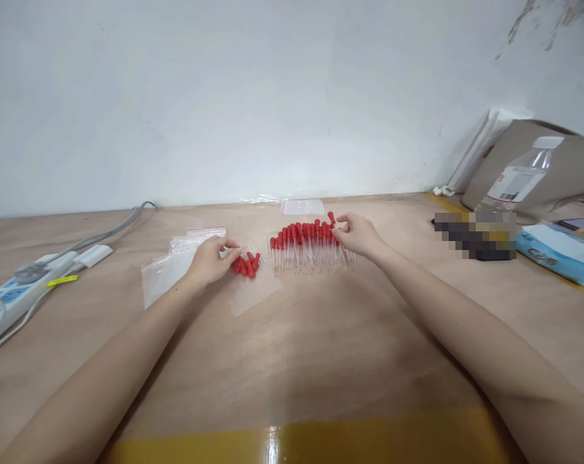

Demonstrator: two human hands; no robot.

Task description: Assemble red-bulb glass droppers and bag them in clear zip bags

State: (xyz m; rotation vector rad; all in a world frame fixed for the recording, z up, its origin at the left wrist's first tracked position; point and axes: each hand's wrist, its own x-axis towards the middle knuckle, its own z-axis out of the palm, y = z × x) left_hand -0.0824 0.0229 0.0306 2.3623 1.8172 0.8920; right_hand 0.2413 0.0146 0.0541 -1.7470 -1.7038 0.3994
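Observation:
Glass droppers with red rubber bulbs (pixel 307 233) lie side by side in a row, clear stems toward me. My right hand (pixel 357 234) is at the row's right end, thumb and fingers closed around a dropper. One red bulb (pixel 331 218) stands higher than the rest beside its fingertips. To the left, a smaller bunch of red-bulbed droppers (pixel 247 265) rests by a clear plastic bag (pixel 256 296). My left hand (pixel 213 259) touches this bunch with thumb and index finger pinched together; what lies between them is hidden.
Flat clear zip bags (pixel 164 278) are stacked under and behind my left forearm. Another bag (pixel 302 207) lies near the wall. A power strip (pixel 24 293) with cables is at far left. A water bottle (pixel 519 177), a grey box (pixel 570 164) and a blue-white packet (pixel 557 252) stand right.

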